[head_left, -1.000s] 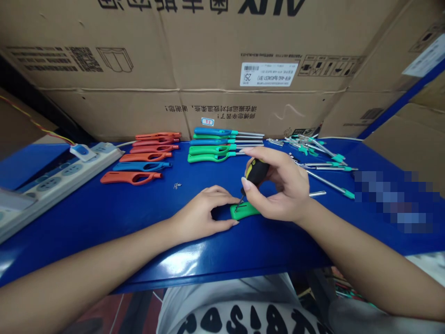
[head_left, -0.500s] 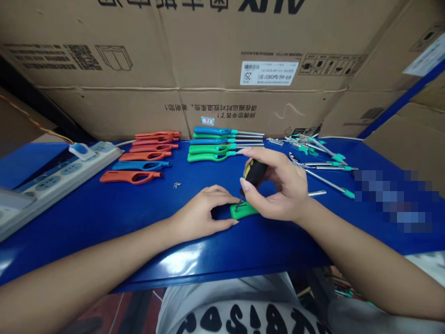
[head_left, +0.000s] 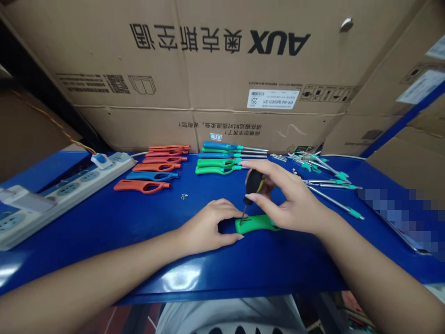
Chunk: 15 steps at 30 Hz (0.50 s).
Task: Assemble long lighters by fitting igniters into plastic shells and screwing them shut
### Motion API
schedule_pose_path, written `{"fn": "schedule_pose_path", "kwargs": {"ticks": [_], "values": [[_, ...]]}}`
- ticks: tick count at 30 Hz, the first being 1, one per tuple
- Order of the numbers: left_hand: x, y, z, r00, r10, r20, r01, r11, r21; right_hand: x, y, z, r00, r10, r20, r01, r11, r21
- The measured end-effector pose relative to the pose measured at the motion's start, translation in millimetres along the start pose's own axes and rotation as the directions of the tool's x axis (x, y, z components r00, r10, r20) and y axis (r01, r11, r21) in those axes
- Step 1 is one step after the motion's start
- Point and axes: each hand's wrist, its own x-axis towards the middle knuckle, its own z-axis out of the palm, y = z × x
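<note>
A green long-nosed gas lighter (head_left: pixel 255 225) lies flat on the blue table in front of me. My left hand (head_left: pixel 212 225) pinches its butt end, thumb on the near edge and fingers on the far edge. In my right hand (head_left: pixel 283 197) is a black and yellow screwdriver (head_left: pixel 254 183), held steeply with its tip on the lighter's end beside a dark slot. My right hand hides the lighter's front part. Left of the far fingers lies a small pile of screws (head_left: pixel 184 196).
Orange, red and blue lighter shells (head_left: pixel 142 186) lie in a column at left, beside a white power strip (head_left: pixel 76 188). Green and blue lighters with metal tubes (head_left: pixel 215 163) are stacked behind. Metal tubes with green ends (head_left: pixel 335 202) lie at right. A cardboard wall (head_left: pixel 208 83) closes the back.
The view has tilted upward, so everything sits lower in it. The screwdriver stands more upright, its tip still at the lighter's end. My left hand keeps its pinch.
</note>
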Motion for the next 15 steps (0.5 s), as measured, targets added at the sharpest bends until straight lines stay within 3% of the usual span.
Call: {"fn": "schedule_pose_path", "kwargs": {"ticks": [3, 5, 9, 11, 15], "values": [[0, 0, 0, 1.0, -0.003, -0.001, 0.003, 1.0, 0.0, 0, 1, 3, 0.99, -0.104, -0.099, 0.079, 0.969, -0.233], [0, 1, 0, 1.0, -0.007, -0.002, 0.007, 1.0, -0.001, 1, -3, 5, 0.985, -0.125, -0.122, 0.086, 0.956, -0.282], [-1, 2, 0, 1.0, -0.014, 0.005, 0.014, 1.0, -0.007, 1, -11, 11, 0.998, 0.044, -0.043, -0.043, 0.998, 0.037], [-1, 2, 0, 1.0, -0.02, 0.007, 0.02, 1.0, -0.003, 1, -12, 13, 0.998, 0.06, -0.028, -0.056, 0.992, 0.114], [0, 1, 1, 1.0, -0.022, -0.009, 0.022, 1.0, 0.004, 0, -8, 14, 0.976, -0.085, -0.199, 0.044, 0.978, -0.202]]}}
